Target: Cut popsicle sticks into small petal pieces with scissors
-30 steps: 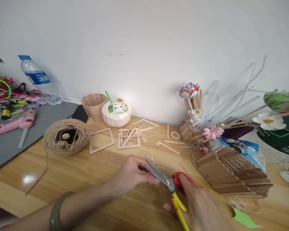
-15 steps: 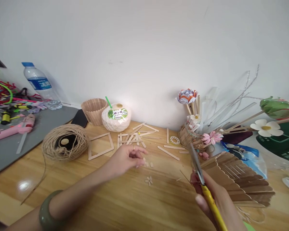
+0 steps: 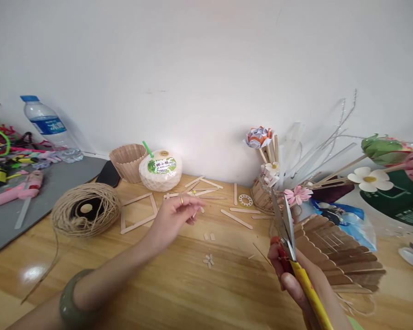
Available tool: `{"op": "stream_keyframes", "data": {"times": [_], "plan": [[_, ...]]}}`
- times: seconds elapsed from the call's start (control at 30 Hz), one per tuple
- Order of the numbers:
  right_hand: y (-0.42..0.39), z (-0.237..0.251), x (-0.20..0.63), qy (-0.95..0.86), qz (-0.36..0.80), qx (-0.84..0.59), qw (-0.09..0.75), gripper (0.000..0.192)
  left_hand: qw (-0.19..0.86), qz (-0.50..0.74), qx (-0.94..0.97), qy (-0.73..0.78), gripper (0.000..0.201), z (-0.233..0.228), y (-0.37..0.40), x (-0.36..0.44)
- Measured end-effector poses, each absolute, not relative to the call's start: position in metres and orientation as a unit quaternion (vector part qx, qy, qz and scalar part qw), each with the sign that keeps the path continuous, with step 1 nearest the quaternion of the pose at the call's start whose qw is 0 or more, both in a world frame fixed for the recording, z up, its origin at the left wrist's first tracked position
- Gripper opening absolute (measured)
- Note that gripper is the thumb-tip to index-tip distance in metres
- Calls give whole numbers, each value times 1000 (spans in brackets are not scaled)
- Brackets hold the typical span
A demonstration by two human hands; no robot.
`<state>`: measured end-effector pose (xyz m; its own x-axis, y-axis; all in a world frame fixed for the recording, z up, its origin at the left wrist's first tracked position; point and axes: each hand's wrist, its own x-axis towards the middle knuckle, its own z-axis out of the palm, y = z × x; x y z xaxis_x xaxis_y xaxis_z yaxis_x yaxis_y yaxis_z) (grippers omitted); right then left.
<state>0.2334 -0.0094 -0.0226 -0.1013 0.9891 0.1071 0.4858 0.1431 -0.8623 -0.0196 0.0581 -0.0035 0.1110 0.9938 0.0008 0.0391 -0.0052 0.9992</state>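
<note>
My right hand (image 3: 299, 275) grips scissors (image 3: 285, 224) with red and yellow handles, their blades parted and pointing up and away from me. Over the middle of the table, my left hand (image 3: 181, 213) has its fingers pinched together. A small rounded bit of craft stick (image 3: 202, 210) shows at the fingertips. Beneath the hands lie several short cut stick pieces (image 3: 209, 261). Behind my left hand, longer craft sticks (image 3: 204, 185) are spread about, partly hidden by it. A frame of craft sticks (image 3: 139, 227) lies left of that hand.
A twine roll (image 3: 86, 211), a stick-sided cup (image 3: 127, 162) and a coconut with a straw (image 3: 160, 170) stand left. A water bottle (image 3: 51, 128) and pink glue gun (image 3: 15, 192) are farther left. On the right are a flower pot (image 3: 263, 197) and a fan-shaped stick piece (image 3: 340, 252).
My left hand has moved slightly up and left with the small stick piece. The scissors have turned, and their blades now show wide apart. The whole view has shifted a little.
</note>
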Motion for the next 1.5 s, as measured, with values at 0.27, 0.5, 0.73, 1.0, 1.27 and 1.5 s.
{"op": "stream_keyframes", "data": {"times": [0.27,0.5,0.73,1.0,1.27,1.5], "plan": [[-11,-23,226,-646,377,-545,379,52,530,323,653,434,18,-35,-1,-3],[-7,-21,218,-690,378,-532,313,45,585,340,576,458,12,-38,15,-4],[-8,-11,202,-726,302,-600,148,28,538,403,538,509,21,-53,44,-30],[-8,-19,203,-703,247,-660,96,15,481,414,569,523,22,-59,50,-34],[0,-28,209,-692,203,-689,67,13,390,436,629,512,19,-43,45,-41],[0,-29,208,-701,202,-681,66,14,286,481,625,544,26,2,46,-88]]}}
